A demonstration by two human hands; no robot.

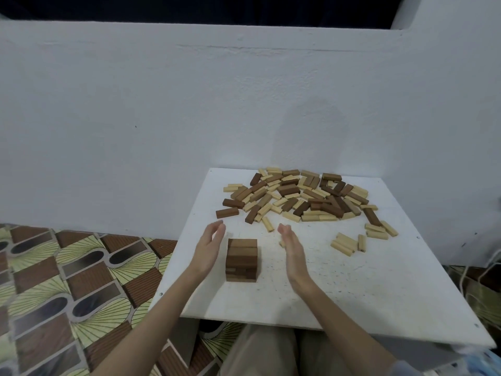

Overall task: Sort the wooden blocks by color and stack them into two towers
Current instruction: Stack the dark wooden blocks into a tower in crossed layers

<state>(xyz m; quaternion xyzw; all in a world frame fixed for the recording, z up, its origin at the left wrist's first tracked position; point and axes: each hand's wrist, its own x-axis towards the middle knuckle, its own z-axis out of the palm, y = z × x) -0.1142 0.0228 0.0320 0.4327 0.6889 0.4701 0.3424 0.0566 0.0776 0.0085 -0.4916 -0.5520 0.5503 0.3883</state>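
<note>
Both hands are hanging open over the white board (pixel 352 294), palms turned toward each other, fingers nearly straight and holding nothing. The left hand (pixel 208 251) is hovering at nine o'clock of the dark-brown tower (pixel 241 260), just beside it, with a sliver of white showing between palm and wood, so it is not touching. The right hand (pixel 294 253) is standing at three o'clock of the tower, a bit farther off and plainly apart from it. One light block (pixel 282 243) is peeking out from behind the right hand's fingers, mostly hidden.

The tower is sitting near the board's near-left part, several layers of dark blocks, square and upright. At twelve to one o'clock from it, toward the wall, the mixed pile of dark and light blocks (pixel 301 196) is sprawling across the far side of the board. A lone light block (pixel 267 223) is lying between the fingertips and the pile. At three o'clock, well apart, a small cluster of light blocks (pixel 352 242) is lying loose.

The board is resting over the person's lap (pixel 260 351); a patterned mat (pixel 67 280) is spreading out at eight o'clock, and a pale wall (pixel 189 118) is rising behind.
</note>
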